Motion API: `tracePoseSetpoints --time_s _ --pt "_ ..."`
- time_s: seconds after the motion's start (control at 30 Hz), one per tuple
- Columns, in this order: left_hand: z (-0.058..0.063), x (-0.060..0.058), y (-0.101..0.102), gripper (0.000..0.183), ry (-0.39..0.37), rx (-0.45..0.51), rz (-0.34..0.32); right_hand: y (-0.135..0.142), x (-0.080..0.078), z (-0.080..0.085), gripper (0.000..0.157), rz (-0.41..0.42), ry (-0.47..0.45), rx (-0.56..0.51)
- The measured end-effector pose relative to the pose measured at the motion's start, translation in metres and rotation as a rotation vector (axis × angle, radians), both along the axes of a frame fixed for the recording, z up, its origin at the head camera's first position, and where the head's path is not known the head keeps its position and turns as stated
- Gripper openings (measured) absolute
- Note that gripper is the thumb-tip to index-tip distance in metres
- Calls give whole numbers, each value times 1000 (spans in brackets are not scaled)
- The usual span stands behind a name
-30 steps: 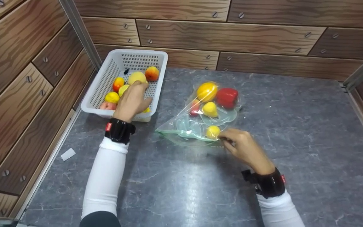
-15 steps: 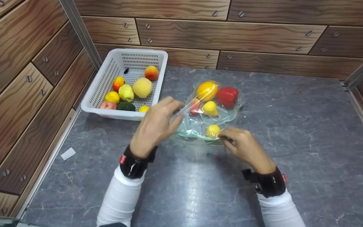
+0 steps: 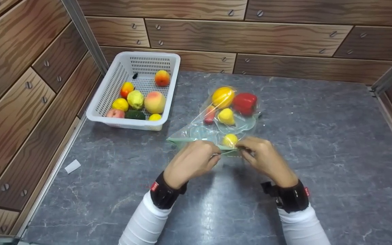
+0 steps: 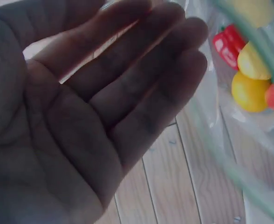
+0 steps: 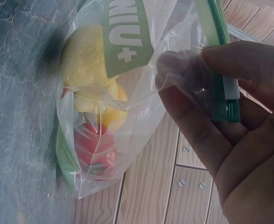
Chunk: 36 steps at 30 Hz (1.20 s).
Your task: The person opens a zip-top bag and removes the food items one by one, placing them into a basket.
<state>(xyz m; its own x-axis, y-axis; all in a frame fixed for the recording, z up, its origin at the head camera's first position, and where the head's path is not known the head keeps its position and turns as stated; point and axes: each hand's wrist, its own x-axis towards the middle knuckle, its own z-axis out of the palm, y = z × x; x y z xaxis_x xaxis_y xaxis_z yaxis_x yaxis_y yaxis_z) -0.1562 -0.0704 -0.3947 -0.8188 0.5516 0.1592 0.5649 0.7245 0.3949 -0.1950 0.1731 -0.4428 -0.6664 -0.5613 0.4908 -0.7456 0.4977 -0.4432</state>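
Right hand (image 3: 267, 160) pinching crinkled clear plastic bag (image 3: 202, 132), left hand (image 3: 192, 162) near, grip unclear, glossy lobed red pepper (image 3: 245, 103) inside.

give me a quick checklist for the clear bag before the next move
- Right hand pinching the bag: ok.
- Left hand gripping the bag: cannot tell, the views leave its hold unclear.
- Nearest yellow fruit well clear of the green strip: not ok, it sits close by.
- Red pepper well away from the strip: ok.
- Basket clear of both hands: ok.
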Motion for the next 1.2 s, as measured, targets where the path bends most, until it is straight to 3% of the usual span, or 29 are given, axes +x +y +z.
tracePoseSetpoints --time_s 0.27,0.5,0.87,1.07,1.2 --pt "-15 2 10 12 66 -130 44 -2 0 -1 24 17 43 -50" --pt "-34 -16 20 12 56 -214 66 -2 -1 -1 26 18 51 -36" --pt "-67 -49 40 15 -1 -34 44 -3 -1 -1 28 12 70 -29" --pt "-79 -54 49 31 -78 23 44 -4 -1 -2 34 14 70 -12" --pt "-86 -53 54 29 -71 11 36 -4 -1 -3 37 18 73 -12"
